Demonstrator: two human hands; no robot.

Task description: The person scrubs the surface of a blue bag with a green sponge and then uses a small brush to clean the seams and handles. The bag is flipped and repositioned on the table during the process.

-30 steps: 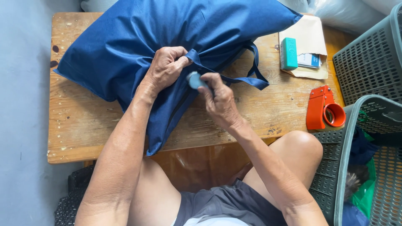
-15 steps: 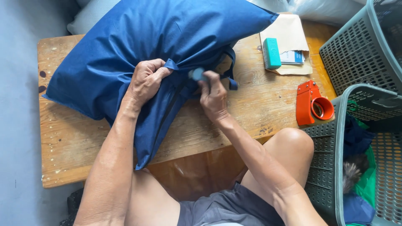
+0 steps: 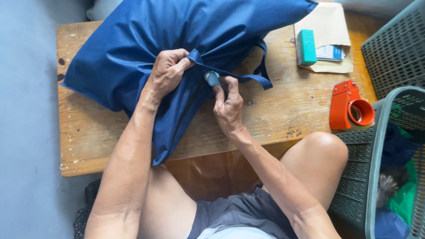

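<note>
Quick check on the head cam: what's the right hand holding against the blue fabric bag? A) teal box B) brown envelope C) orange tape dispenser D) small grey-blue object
D: the right hand pinches a small grey-blue object at the gathered part of the blue fabric bag, while the left hand grips the fabric; the orange tape dispenser, teal box and brown envelope lie untouched on the wooden table.

Far end of the blue fabric bag [image 3: 177, 40] cut off by the top edge, small grey-blue object [image 3: 212, 78] mostly hidden inside the right hand [image 3: 228, 106], grey basket [image 3: 376, 177] cropped at right
</note>
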